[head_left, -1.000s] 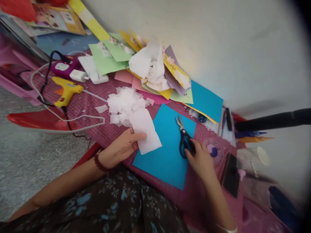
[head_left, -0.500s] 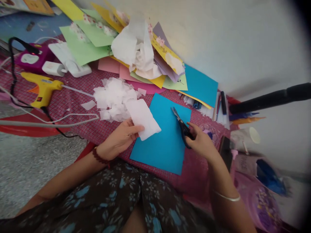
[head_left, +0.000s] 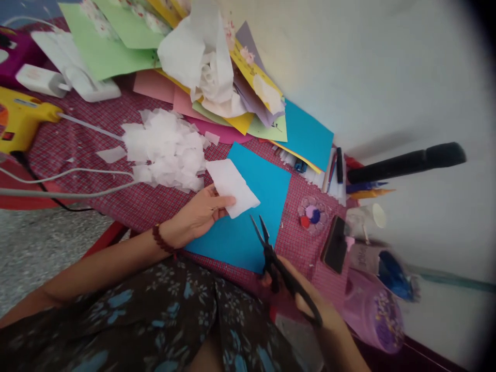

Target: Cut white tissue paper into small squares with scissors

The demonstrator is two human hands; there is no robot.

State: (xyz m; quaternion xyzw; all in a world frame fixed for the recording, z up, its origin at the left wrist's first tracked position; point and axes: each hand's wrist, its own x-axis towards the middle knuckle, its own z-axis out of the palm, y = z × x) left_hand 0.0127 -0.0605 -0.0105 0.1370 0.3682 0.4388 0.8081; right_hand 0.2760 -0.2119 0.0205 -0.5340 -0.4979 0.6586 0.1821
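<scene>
My left hand (head_left: pixel 203 214) pinches a small white piece of paper (head_left: pixel 231 187) between thumb and fingers, above the blue sheet (head_left: pixel 240 243). A pair of black-handled scissors (head_left: pixel 281 274) is in my right hand (head_left: pixel 306 289), near the sheet's lower right corner. The blades are parted and point toward the white paper, apart from it. Part of my right hand is hidden behind the handles. Left of the blue sheet lies a heap of cut white paper pieces (head_left: pixel 166 150).
A yellow glue gun (head_left: pixel 23 119) and its cables lie at left. Folded coloured cards (head_left: pixel 116 57) and crumpled white tissue (head_left: pixel 205 62) are piled against the wall. At right are a paint palette (head_left: pixel 312 214), a phone (head_left: pixel 335 245), a cup (head_left: pixel 366 219) and a pink jar (head_left: pixel 372 310).
My right hand has lifted the scissors off the blue sheet and drawn them toward me, with the blades now spread. My left hand still holds the white paper. The view has shifted right.
</scene>
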